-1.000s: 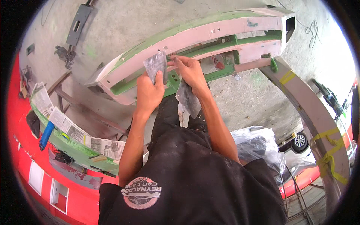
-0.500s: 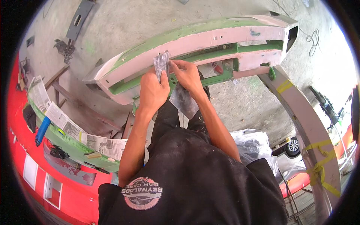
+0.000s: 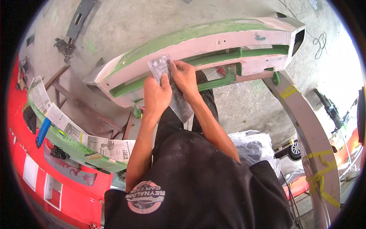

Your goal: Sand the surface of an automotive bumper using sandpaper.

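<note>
A dusty grey sheet of sandpaper [image 3: 159, 67] is held in front of me between both hands, its upper part raised and its lower part [image 3: 180, 106] hanging down to a pointed corner. My left hand [image 3: 157, 92] is closed on its left side, thumb pressed on the face. With pinched fingers, my right hand [image 3: 185, 78] grips the right edge near the top. Just beyond the hands lies a car bumper [image 3: 179, 42] in pink and green primer, with long slots through it. The hands partly cover its near edge.
At right a curved grey bumper [image 3: 305, 118] carries yellow tape. At left a green panel [image 3: 76, 147] is lined with newspaper [image 3: 68, 122], next to a blue cylinder [image 3: 43, 132]. Clear plastic sheeting [image 3: 253, 147] lies by my right elbow. A cable [image 3: 319, 44] lies on the concrete floor.
The sandpaper's raised part has tilted left and shows more of its face. Its hanging part has swung left, under my right wrist. My right hand has shifted slightly left.
</note>
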`<state>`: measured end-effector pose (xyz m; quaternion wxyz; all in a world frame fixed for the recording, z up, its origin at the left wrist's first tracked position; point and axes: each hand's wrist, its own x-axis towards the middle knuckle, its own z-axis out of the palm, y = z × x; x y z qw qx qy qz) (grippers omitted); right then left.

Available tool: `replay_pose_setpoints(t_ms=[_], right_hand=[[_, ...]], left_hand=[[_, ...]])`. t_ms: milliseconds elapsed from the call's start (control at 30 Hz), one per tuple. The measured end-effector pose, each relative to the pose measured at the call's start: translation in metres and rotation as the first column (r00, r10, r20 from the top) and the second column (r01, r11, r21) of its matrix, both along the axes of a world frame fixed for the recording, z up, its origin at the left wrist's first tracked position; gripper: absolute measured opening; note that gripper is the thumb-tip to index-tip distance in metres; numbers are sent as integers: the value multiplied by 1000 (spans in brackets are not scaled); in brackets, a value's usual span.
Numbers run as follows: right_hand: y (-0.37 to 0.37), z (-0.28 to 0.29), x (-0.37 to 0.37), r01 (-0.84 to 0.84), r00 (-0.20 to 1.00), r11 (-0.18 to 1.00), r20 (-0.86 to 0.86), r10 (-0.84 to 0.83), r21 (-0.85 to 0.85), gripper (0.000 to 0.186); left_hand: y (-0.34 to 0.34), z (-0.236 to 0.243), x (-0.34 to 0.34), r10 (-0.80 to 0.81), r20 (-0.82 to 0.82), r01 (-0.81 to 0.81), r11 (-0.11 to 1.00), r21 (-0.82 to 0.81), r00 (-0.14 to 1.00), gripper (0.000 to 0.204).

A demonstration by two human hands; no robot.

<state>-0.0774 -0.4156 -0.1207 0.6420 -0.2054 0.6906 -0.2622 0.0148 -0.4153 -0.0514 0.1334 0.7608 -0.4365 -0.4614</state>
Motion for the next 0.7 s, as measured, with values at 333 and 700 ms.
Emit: replay_pose_setpoints(t_ms=[333,700], right_hand=[[-23,-2,-11,-136,989,945,89,114,297,32],[-24,-8,-13,-109,993,968,77,94,226,29]], left_hand=[[0,0,-8,598,-238,-547,799,250,765,31],[-6,11,-1,786,-353,-670,617,413,507,29]])
